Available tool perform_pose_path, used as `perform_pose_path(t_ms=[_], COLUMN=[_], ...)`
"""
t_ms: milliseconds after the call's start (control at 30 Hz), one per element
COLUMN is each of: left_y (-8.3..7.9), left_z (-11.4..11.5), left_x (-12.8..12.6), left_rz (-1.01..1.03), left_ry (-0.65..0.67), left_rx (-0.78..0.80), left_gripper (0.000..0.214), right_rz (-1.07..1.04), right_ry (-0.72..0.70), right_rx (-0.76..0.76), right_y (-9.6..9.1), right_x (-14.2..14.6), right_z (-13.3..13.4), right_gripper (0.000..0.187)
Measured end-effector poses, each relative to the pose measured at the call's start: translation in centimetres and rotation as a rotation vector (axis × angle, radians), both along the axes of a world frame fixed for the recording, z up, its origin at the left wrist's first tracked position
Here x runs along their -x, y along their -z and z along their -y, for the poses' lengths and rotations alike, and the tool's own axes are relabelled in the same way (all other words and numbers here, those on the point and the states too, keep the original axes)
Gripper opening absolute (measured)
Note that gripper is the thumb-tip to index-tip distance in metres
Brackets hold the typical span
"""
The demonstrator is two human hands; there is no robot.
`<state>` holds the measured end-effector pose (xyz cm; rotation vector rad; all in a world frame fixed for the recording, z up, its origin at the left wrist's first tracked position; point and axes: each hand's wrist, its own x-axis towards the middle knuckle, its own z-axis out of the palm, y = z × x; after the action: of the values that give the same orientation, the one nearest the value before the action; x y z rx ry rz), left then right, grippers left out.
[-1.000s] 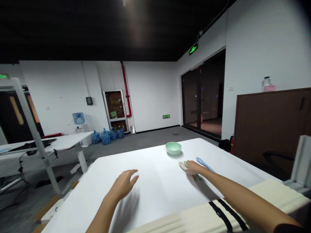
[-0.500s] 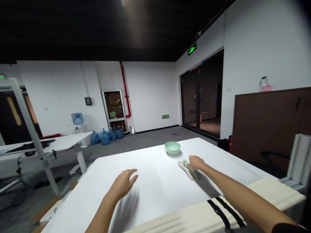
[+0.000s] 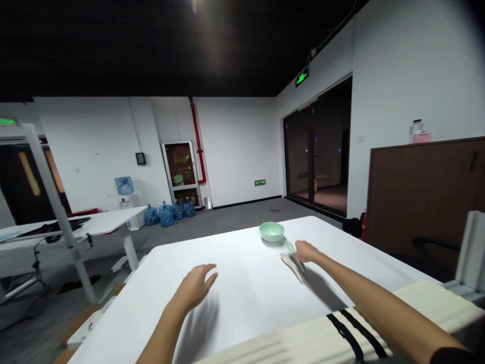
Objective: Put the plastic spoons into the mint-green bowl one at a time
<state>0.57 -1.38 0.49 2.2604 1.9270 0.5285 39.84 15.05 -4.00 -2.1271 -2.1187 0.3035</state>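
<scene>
A pale green spoon (image 3: 291,246) is pinched in my right hand (image 3: 306,251), which partly covers it. The spoon's bowl end points toward a light green bowl (image 3: 272,232) near the far edge of the white table (image 3: 242,298). Just left of that hand, a whitish spoon (image 3: 292,269) lies on the tabletop. My left hand (image 3: 197,284) hovers over the left part of the table, its thumb and fingers apart and nothing between them.
A cream cloth with black stripes (image 3: 303,338) lies along the table's near edge. Behind on the left stand another white table (image 3: 113,220) and several blue water bottles (image 3: 165,214). A brown cabinet (image 3: 424,192) rises on the right.
My right hand has lifted the green spoon from beside the whitish one and moved it slightly toward the bowl. The left hand keeps nearly the same pose. The view has shifted slightly.
</scene>
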Motion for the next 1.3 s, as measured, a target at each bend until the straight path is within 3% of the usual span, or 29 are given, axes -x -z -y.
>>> perform_pose_path(t_ms=[167, 300, 600, 967, 1300], left_y=[0.4, 0.5, 0.3, 0.3, 0.1], left_z=[-0.3, -0.5, -0.2, -0.3, -0.3], left_x=[0.2, 0.3, 0.2, 0.1, 0.0], left_rz=[0.007, 0.006, -0.001, -0.018, -0.035], left_ry=[0.004, 0.008, 0.006, -0.005, -0.005], left_rx=[-0.008, -0.011, -0.004, 0.009, 0.008], left_gripper=[0.054, 0.055, 0.053, 0.054, 0.053], right_rz=[-0.125, -0.151, -0.131, -0.078, -0.085], right_ry=[-0.163, -0.241, -0.230, -0.269, -0.250], right_rx=[0.104, 0.151, 0.191, 0.217, 0.175], right_y=[-2.7, -3.2, 0.0, 2.6, 3.3], right_x=[3.9, 7.3, 11.1, 11.5, 11.5], right_z=[0.8, 1.4, 2.6, 2.2, 1.5], right_gripper=[0.011, 0.016, 0.013, 0.009, 0.017])
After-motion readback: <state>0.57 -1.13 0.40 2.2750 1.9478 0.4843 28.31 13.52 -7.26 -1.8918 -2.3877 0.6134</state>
